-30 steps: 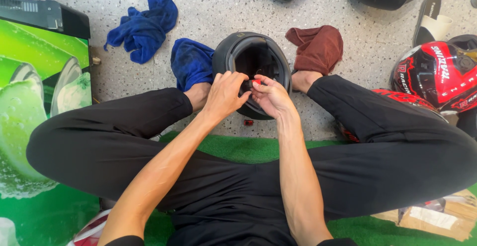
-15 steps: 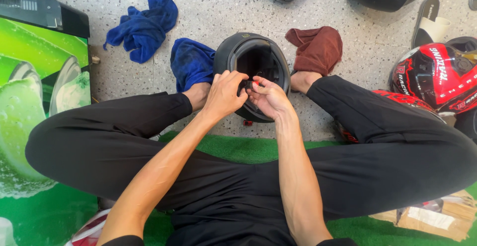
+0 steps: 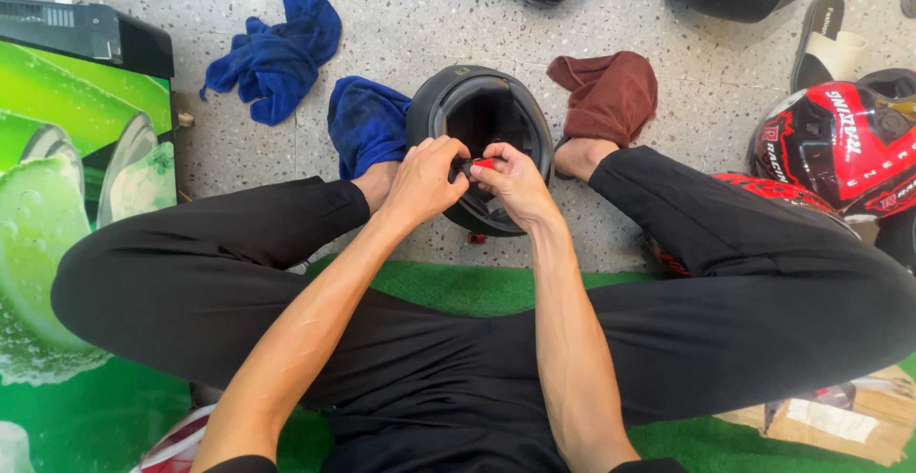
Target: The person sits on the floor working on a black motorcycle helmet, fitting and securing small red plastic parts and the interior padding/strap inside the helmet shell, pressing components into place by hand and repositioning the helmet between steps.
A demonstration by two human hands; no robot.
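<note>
Head view shows us seated cross-legged on a speckled stone floor (image 3: 448, 24), with a matte black upturned motorcycle helmet (image 3: 482, 115) standing between our feet, its opening facing up toward us. Our left hand (image 3: 425, 182) rests on the helmet's near rim, fingers curled and pressed together, their tips meeting a small red buckle piece (image 3: 484, 163) at that rim. Our right hand (image 3: 515, 185) comes in from the other side of the same rim, thumb and forefinger pinching the red piece, the remaining fingers folded close. The two hands touch each other over the helmet's near edge. Just left of the helmet a dark blue cloth (image 3: 367, 125) lies against our foot, and farther left of the helmet a second crumpled blue cloth (image 3: 277, 53) sits on the floor. Just right of the helmet lies a folded maroon cloth (image 3: 611, 96). Well to the right of the helmet stands a glossy red and black helmet (image 3: 840, 148). Far left of the helmet is a green printed cabinet (image 3: 67, 196), and nearer us than the helmet lies a green grass-like mat (image 3: 458, 287).
</note>
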